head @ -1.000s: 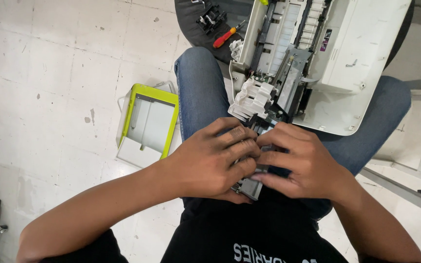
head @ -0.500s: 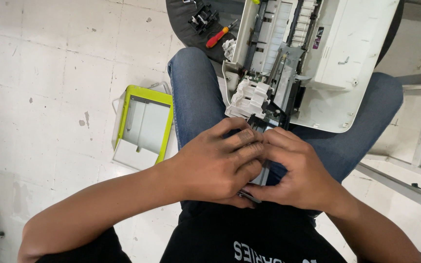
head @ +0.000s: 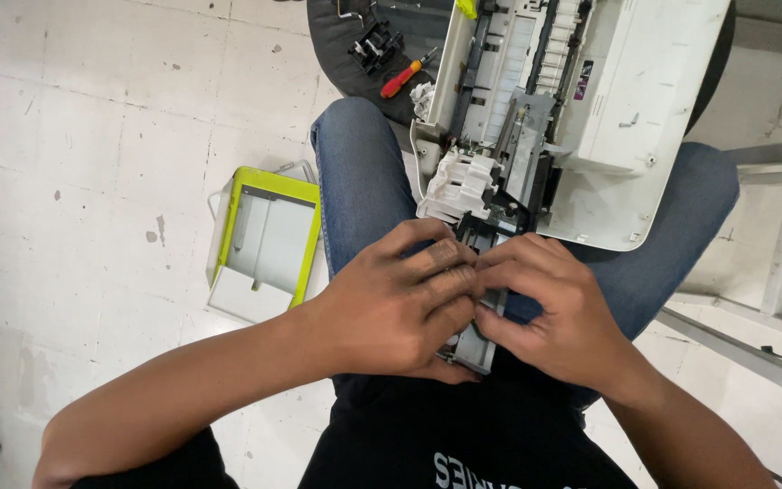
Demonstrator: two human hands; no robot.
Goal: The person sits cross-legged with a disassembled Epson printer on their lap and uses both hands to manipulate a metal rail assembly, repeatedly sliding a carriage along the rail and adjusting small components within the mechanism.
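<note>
Hands meet over the lap of a seated person in blue jeans. The left hand [head: 400, 303] is curled, its fingers bent over a narrow grey and black metal-and-plastic strip assembly [head: 477, 340], which pokes out below the fingers toward 6 o'clock. The right hand [head: 558, 312] is curled too, its fingertips pinching the same strip from the 3 o'clock side; both hands have hold of it, and their fingertips touch over it. The strip runs toward 12 o'clock into an opened white plastic printer body [head: 626, 118] that rests across the knees, with a white moulded carriage block [head: 459, 186] just beyond the knuckles. At 9 o'clock of the hands, on the pale tiled floor [head: 92, 136], lies a lime-green framed flat tray [head: 264, 240]. At 12 o'clock, on a dark round stool seat [head: 341, 54], lie a red-handled screwdriver with a yellow collar [head: 405, 77] and a small black part [head: 375, 43].
</note>
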